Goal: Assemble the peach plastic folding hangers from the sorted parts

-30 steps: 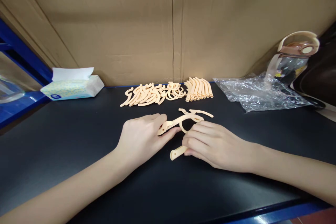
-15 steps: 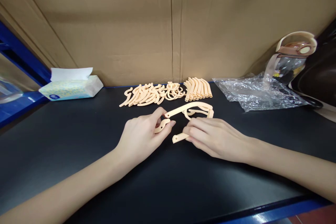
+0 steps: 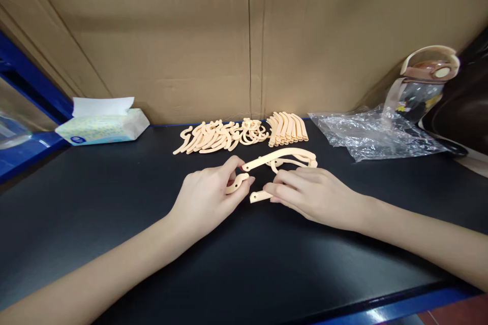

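My left hand (image 3: 209, 190) is closed, pinching a short curved cream plastic piece (image 3: 237, 183) with a small hole in it between thumb and fingers. Its index fingertip touches the holed end of a long curved cream plastic bar (image 3: 282, 154). That bar arches rightward to a bend above my right hand (image 3: 312, 195), where more curved cream parts show. My right hand is closed around a cream plastic bar (image 3: 260, 196), whose holed end sticks out to the left. Its fingers hide how this bar connects to the parts behind.
Behind my hands lie a pile of curved cream pieces (image 3: 208, 138), several hook-like pieces (image 3: 251, 131) and a row of stacked bars (image 3: 287, 129). A tissue pack (image 3: 104, 127) stands left. Clear plastic bags (image 3: 366, 134) and a bottle (image 3: 423, 86) are right. Cardboard (image 3: 183, 45) stands behind.
The long curved bar has shifted slightly right, its bend now further out. The bar end in my right hand has risen a little. My left hand keeps its pinch on the short piece.
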Demonstrator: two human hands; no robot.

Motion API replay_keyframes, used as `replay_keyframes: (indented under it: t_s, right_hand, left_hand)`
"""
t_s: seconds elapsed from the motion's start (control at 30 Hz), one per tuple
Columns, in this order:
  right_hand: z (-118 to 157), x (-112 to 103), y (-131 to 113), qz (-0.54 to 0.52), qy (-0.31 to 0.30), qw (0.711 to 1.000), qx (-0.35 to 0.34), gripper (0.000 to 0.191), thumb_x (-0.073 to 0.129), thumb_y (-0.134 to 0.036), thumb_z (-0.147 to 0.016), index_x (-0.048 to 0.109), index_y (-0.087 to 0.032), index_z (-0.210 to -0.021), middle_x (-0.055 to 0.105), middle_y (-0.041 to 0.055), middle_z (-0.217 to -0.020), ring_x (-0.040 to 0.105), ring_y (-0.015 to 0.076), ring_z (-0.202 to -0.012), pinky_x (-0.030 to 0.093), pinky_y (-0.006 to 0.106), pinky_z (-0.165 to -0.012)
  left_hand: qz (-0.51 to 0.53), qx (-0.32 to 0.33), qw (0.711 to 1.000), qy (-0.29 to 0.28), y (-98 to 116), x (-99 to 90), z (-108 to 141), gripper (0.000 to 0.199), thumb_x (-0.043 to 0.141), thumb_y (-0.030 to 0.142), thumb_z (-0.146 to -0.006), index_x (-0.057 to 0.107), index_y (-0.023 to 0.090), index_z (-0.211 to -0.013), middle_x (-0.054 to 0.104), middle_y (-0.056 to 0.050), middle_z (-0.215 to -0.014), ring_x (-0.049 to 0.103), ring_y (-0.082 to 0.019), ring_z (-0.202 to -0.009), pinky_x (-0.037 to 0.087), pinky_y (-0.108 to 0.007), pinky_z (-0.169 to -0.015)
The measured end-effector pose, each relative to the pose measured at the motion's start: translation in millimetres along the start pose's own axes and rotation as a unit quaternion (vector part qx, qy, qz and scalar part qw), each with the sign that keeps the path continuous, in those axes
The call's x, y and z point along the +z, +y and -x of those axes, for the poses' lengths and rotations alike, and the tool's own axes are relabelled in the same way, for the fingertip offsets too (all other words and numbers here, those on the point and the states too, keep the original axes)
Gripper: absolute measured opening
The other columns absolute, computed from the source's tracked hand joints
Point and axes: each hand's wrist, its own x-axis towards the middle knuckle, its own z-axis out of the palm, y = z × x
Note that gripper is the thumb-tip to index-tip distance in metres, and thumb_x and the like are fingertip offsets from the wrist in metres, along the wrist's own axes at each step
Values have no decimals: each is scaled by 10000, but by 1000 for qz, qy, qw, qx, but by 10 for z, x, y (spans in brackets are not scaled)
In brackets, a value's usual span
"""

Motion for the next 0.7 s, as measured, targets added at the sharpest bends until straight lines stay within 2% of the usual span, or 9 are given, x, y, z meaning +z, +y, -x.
replay_keyframes:
  t_s: [0.2, 0.27, 0.33, 0.47, 0.57, 0.7]
  right_hand:
    - [7, 37, 47, -18, 19, 1000, 6, 166, 415, -208, -953, 577, -171, -966, 608, 14, -801, 559, 146, -747, 415, 277, -718]
    - [9, 45, 71, -18, 17, 999, 20, 157, 424, -202, -948, 574, -173, -984, 619, 18, -835, 563, 155, -777, 419, 284, -726]
    - [10, 53, 91, -23, 13, 999, 36, 168, 415, -217, -952, 574, -173, -987, 630, 22, -866, 567, 162, -783, 421, 287, -702]
    - [11, 78, 116, -50, 11, 997, 59, 224, 373, -259, -971, 572, -158, -964, 644, 39, -885, 577, 168, -794, 431, 291, -695]
    - [10, 97, 121, -73, 14, 995, 72, 227, 372, -274, -974, 571, -165, -980, 655, 40, -910, 587, 169, -817, 435, 294, -710]
    - [4, 88, 123, -101, 14, 992, 79, 224, 388, -299, -971, 569, -171, -938, 660, 30, -895, 582, 154, -777, 428, 282, -679]
  left_hand:
    - [-2, -30, 1000, 2, -10, -8, -12, 289, 428, 478, -883, 503, 255, -1050, 598, 68, -680, 589, -148, -574, 287, -230, -520]
    - [1, -39, 999, -13, -10, -24, -13, 267, 421, 477, -888, 522, 261, -1007, 597, 65, -670, 586, -149, -582, 282, -230, -525]
    - [0, -37, 999, -36, -9, -28, -13, 251, 416, 470, -894, 526, 246, -876, 588, 61, -649, 572, -148, -580, 266, -231, -519]
    - [11, 16, 997, -72, -16, 7, -12, 361, 416, 475, -909, 376, 207, -670, 526, 55, -620, 499, -129, -540, 247, -226, -501]
    - [28, 64, 993, -92, -15, 29, -10, 411, 428, 516, -902, 312, 208, -655, 477, 60, -612, 463, -119, -519, 258, -216, -497]
    - [9, 84, 992, -98, 11, 23, 0, 385, 398, 509, -916, 306, 218, -683, 457, 60, -622, 450, -123, -502, 266, -220, -493]
